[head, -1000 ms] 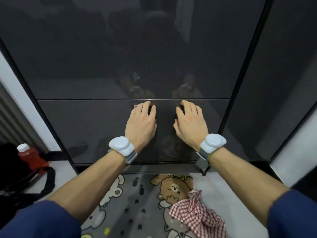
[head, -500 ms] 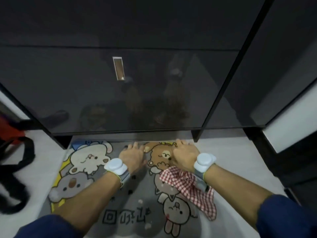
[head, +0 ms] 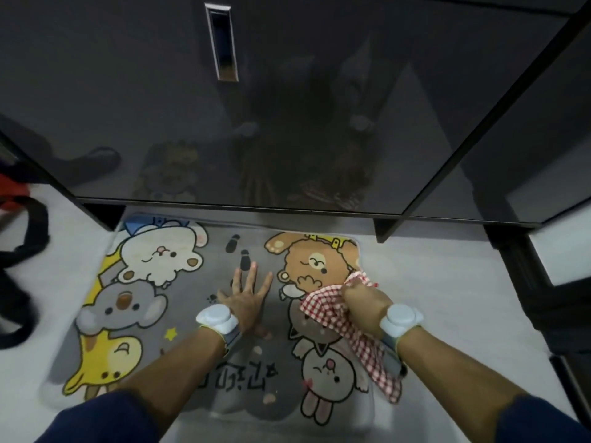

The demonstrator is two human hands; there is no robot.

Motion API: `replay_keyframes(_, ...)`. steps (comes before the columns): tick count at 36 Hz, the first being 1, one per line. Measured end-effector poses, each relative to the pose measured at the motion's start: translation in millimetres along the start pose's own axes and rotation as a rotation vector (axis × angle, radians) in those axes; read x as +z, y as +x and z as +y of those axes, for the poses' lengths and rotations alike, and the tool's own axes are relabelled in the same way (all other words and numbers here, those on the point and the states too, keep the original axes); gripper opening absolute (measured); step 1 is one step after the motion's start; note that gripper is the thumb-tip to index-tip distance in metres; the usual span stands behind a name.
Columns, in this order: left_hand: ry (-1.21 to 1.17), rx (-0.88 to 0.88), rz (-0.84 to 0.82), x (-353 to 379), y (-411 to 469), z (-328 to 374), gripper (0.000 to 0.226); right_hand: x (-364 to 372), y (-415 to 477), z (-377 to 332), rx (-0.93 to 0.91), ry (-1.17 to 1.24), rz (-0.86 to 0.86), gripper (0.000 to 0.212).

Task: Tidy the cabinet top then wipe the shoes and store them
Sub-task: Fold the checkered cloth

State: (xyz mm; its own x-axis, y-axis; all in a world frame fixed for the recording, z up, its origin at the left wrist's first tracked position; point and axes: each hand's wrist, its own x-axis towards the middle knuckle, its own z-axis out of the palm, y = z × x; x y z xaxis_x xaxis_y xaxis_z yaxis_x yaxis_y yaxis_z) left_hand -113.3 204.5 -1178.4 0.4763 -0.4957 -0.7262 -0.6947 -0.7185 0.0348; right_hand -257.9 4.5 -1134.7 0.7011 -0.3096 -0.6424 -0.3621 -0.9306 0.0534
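1. Both hands have come off the cabinet (head: 319, 91) front, where they were pressing a second ago. They dropped to the floor and are now further back from the cabinet base than half a second ago.
2. Left hand (head: 248, 298) is flat on the cartoon mat (head: 204, 282), fingers spread wide and palm down. My guess is it's there as a prop while the person leans over.
3. Right hand (head: 361, 302) has its fingers curled round a bunch of the red checked cloth (head: 323, 306). The rest of the cloth trails back under the wrist across the mat's right side, so it looks like a pickup in progress rather than wiping.
4. Shoes: can't see them anywhere. The dark glossy front is closed and the handle slot (head: 222, 43) is untouched. There's only a murky reflection in the panel, so I won't swear what's behind it. If they're stored, that part would be done, and grabbing the cloth is either cleanup or prep for a wipe.
5. The cabinet top is out of view, so I can't judge that bit.
6. Other stuff: white wrist bands (head: 216, 316) on both arms, and a black strap (head: 32, 225) lying on the pale floor at far left, well apart from the mat.
7. Next up it probably needs a clean lift of the cloth so the trailing end doesn't drag.
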Motion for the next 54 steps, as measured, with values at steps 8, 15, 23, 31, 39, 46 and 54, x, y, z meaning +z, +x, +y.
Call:
replay_keyframes(8,-0.066,-0.006,-0.002,-7,18,12,0.138,-40,13,11,-0.012,0.068,0.148,0.041)
replay_keyframes(15,-0.071,-0.02,0.036,-11,28,20,0.138,-65,20,18,0.025,0.095,0.242,0.037)
replay_keyframes(23,-0.056,0.008,0.07,-19,24,18,0.133,-96,7,15,-0.048,0.155,0.305,0.043)
replay_keyframes(31,-0.631,0.207,0.29,-94,-53,12,0.107,-158,-51,-1,-0.193,0.348,0.406,0.043)
replay_keyframes(39,-0.785,0.36,0.511,-222,-199,21,0.1,-285,-173,-17,-0.352,0.453,0.48,0.042)
replay_keyframes(46,-0.607,0.385,0.581,-353,-335,4,0.056,-425,-299,-20,-0.47,0.461,0.598,0.041)
replay_keyframes(54,-0.579,0.36,0.652,-499,-498,-16,0.042,-591,-439,-19,-0.515,0.356,0.758,0.038)
